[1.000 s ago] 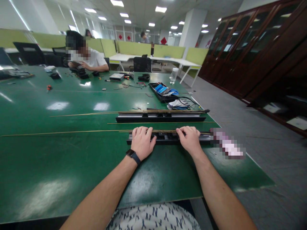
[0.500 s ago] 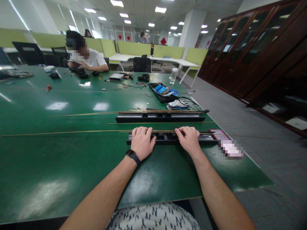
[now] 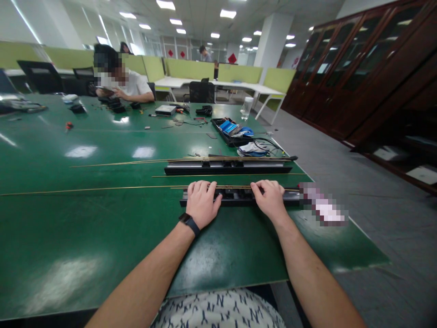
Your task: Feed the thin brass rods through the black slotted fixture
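A long black rail (image 3: pixel 235 202) with a silvery channel lies crosswise on the green table in front of me. My left hand (image 3: pixel 202 202) rests over its left part, fingers bent over the far edge and thumb on the near side. Thin brass rods (image 3: pixel 102 188) run along the top of the rail and stick out far to the left. My right hand (image 3: pixel 269 198) pinches one of these rods between thumb and forefinger, above the rail's right part. Where the rods pass under my left fingers is hidden.
Behind lies a second black rail (image 3: pixel 228 171) with more brass rods on it, and a single rod (image 3: pixel 191 176) between the two. Farther back are a black tray (image 3: pixel 221 133) with blue items, a clear cup (image 3: pixel 246 108) and a person (image 3: pixel 136 86) at the table.
My right hand has shifted very slightly right along the rail with the rod. The left hand has stayed in place.
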Motion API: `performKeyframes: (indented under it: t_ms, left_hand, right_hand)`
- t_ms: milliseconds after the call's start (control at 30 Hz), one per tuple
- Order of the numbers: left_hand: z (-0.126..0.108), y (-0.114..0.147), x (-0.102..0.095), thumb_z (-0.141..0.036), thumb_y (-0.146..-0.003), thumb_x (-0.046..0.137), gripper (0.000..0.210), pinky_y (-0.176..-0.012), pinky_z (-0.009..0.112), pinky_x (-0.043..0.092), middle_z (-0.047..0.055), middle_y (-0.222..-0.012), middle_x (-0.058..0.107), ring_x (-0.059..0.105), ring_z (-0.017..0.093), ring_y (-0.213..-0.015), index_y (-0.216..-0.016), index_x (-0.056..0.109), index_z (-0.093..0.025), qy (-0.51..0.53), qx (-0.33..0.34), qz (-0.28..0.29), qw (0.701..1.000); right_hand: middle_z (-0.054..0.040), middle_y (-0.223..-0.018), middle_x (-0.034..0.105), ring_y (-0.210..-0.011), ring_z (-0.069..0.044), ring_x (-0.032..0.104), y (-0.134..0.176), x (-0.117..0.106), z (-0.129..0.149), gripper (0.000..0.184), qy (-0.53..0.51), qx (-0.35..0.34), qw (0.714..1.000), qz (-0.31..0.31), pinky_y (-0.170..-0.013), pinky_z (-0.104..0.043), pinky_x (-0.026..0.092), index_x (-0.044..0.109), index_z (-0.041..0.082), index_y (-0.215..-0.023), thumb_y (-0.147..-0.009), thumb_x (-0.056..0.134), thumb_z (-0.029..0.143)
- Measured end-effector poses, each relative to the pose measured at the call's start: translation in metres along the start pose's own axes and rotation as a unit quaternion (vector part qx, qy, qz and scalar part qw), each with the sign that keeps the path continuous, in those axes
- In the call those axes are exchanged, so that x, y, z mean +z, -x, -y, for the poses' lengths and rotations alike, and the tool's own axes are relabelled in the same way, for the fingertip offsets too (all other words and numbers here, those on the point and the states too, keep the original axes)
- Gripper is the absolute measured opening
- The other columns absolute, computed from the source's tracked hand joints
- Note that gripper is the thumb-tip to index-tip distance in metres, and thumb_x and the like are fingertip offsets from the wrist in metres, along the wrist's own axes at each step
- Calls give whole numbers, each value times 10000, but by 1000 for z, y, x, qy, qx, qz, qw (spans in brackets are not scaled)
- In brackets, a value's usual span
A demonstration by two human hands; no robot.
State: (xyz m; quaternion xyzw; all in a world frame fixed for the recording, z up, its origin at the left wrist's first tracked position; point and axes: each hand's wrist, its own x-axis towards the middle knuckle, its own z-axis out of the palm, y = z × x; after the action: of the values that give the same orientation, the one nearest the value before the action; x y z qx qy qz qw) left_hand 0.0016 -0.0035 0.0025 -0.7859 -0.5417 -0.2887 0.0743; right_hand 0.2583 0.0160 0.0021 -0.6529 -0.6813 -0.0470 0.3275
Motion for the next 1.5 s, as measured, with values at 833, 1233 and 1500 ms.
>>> performKeyframes:
  t_ms: [833,1233,1500]
  left_hand:
    - [-1,-1,-1,-405,-970,552,383,-1071,494,355,127,-1177,667,566,303,-1162,-1286,619,-200,-15,4,5,1000]
    - [0,-1,0,-408,-974,548,385,-1070,489,349,129,-1180,669,562,299,-1164,-1290,617,-200,-13,8,-1,1000]
    - [0,-1,1,-406,-970,550,384,-1069,499,352,132,-1171,670,565,302,-1157,-1284,623,-198,-13,9,-2,1000]
  right_hand:
    - [-37,-876,731,-956,-230,542,1,2,0,341,-10,-4,1000,2,-886,-390,272,684,231,-796,-980,551,485]
    - [-51,-870,728,-958,-236,528,1,1,0,345,-15,-1,1000,-5,-882,-392,271,675,224,-778,-992,526,449]
    - [-45,-880,736,-959,-239,547,0,1,1,342,-10,1,1000,1,-882,-396,278,692,233,-795,-982,549,481]
